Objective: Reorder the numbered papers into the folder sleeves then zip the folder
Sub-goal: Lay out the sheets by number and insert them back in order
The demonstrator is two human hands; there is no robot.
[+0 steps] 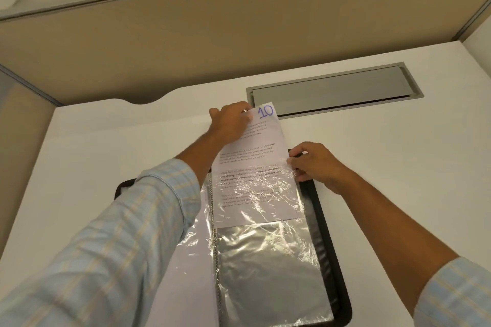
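The white printed sheet of paper marked "10" in blue ink (252, 146) sits partway inside a crinkled clear plastic sleeve (268, 260). Its lower half is under the film and its upper half sticks out past the sleeve's mouth over the desk. The sleeve's lower part shows only a dark backing, so by my judgement the sheet has some way to slide before it is seated. The left hand (231, 119) grips the sheet's top edge near the left corner with its fingers curled over it, a good spot for pushing and steering the paper down. The right hand (313, 162) pinches the sleeve's top right corner between thumb and fingers, apparently to hold the mouth open and stop the film from bunching. The sleeve belongs to a black zip folder (326, 233), lying open and flat on the white desk (106, 154), with its metal ring spine (216, 247) left of the sleeve. Beyond the paper a grey cable hatch (332, 90) is set into the desk.
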